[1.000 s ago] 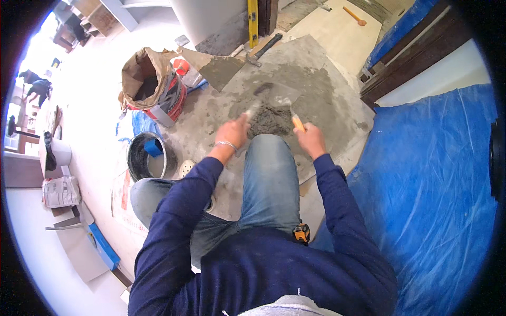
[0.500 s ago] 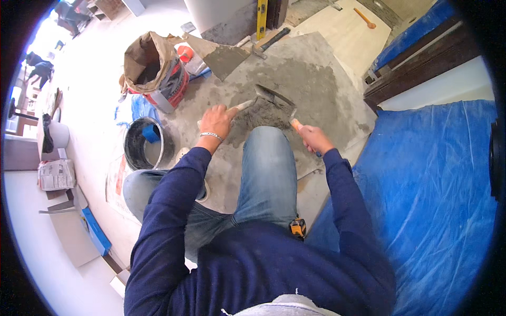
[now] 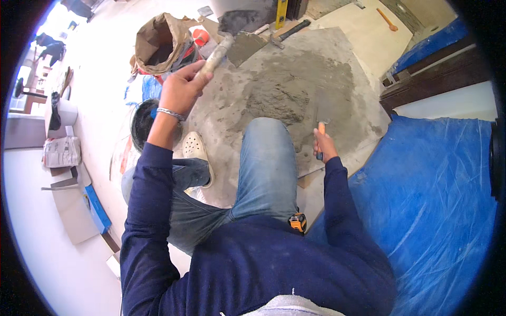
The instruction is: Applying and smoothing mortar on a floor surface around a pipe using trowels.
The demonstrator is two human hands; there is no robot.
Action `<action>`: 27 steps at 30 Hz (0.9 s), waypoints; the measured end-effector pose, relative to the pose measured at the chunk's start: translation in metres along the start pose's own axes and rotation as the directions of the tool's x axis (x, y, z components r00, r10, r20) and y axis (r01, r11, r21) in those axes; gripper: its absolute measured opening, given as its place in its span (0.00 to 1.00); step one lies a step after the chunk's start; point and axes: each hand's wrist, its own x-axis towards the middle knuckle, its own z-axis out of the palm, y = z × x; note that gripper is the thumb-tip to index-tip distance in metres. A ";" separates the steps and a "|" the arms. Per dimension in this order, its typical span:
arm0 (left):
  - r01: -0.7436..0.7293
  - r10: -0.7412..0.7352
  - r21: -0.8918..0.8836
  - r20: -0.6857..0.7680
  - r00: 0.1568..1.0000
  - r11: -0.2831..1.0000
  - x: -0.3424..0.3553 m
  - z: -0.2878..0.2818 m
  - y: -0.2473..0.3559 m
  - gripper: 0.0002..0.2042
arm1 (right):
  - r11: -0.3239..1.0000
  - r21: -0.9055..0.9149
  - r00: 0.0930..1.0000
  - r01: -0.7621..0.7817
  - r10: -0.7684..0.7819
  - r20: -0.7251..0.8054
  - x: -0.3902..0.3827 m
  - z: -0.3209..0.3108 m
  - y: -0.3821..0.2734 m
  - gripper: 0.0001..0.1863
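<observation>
My left hand (image 3: 179, 94) is raised over the left side of the work, closed around the pale handle of a trowel (image 3: 216, 55). Its mortar-smeared blade reaches up near the paper bag. Lower on the right, my right hand (image 3: 325, 146) grips a second trowel by its orange, dark-ended handle (image 3: 321, 127); its thin grey blade is hard to make out against the wet mortar. A rough mound of grey mortar (image 3: 278, 97) lies on the grey board (image 3: 221, 113) in front of my knee, with a smoother wet patch around it.
A paper bag in a red bucket (image 3: 163, 45) and a black bucket (image 3: 141, 126) stand at left. Near the far edge lie a hammer (image 3: 292, 33) and a mortar-covered piece (image 3: 246, 46); a yellow level (image 3: 281, 13) stands behind. Blue sheeting (image 3: 427, 210) covers the right side.
My left hand has lifted its trowel off the mortar, up and to the left. My right hand has shifted slightly right and down with its trowel. The mound now shows uncovered.
</observation>
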 end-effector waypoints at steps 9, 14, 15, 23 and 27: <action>0.085 -0.102 -0.265 -0.051 0.993 0.960 -0.059 -0.051 0.017 0.22 | 0.800 -0.588 0.961 0.116 -0.239 -0.136 0.051 0.021 0.022 0.15; 0.176 -0.200 -0.205 -0.101 0.975 0.963 -0.107 -0.095 -0.001 0.22 | 0.839 -0.539 0.841 0.080 -0.347 -0.415 0.049 -0.044 -0.005 0.19; 0.209 -0.238 -0.207 -0.123 0.964 0.956 -0.113 -0.101 -0.003 0.22 | 0.841 -0.535 0.846 0.082 -0.343 -0.408 0.059 -0.047 -0.004 0.19; 0.200 -0.263 -0.306 -0.181 0.948 0.931 -0.093 -0.084 -0.017 0.23 | 0.763 -0.631 0.854 0.138 -0.414 -0.315 0.263 -0.118 -0.004 0.07; 0.170 -0.238 -0.330 -0.177 0.955 0.929 -0.099 -0.088 -0.023 0.22 | 0.816 -0.564 0.871 0.128 -0.364 -0.329 0.305 -0.106 -0.068 0.08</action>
